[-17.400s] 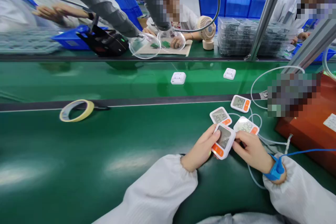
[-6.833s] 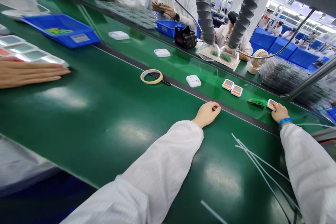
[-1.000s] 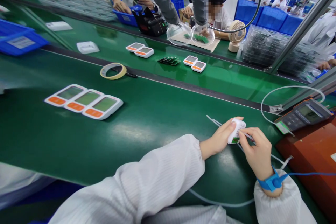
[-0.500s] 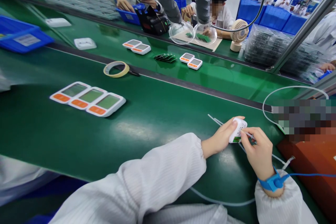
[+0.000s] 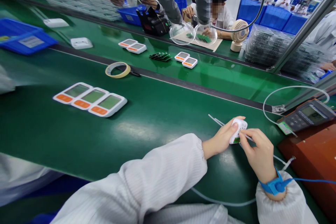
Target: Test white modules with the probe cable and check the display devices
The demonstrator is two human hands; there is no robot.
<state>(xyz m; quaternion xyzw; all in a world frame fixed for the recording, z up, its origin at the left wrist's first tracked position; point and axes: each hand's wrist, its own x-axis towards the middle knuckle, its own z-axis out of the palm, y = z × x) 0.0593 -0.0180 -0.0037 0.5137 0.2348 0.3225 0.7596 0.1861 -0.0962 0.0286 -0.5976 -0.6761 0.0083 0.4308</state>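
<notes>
My left hand [image 5: 223, 137] is closed around a small white plastic device [image 5: 240, 125] with a green strip at its lower end. Against the face of that device, my right hand [image 5: 258, 148] pinches the end of a thin translucent tube [image 5: 249, 138]; whether the end is inserted cannot be made out. A blue strap [image 5: 273, 183] with a cord circles my right wrist. More thin tubing [image 5: 216, 120] sticks out beyond my left hand. To the left, three white devices with grey-green screens and orange panels [image 5: 90, 99] lie side by side on the green bench.
A tape roll [image 5: 118, 70] and a black pen lie by the dark rail. Beyond it, the belt carries white devices [image 5: 132, 46] and green circuit boards [image 5: 160, 56]. At right stand a handheld meter [image 5: 309, 113] and an orange box [image 5: 312, 161]. Co-workers sit opposite.
Devices and boards on the far belt have shifted slightly left. A co-worker's hand has risen from the blue bin opposite. My hands have barely moved, still at the white device.
</notes>
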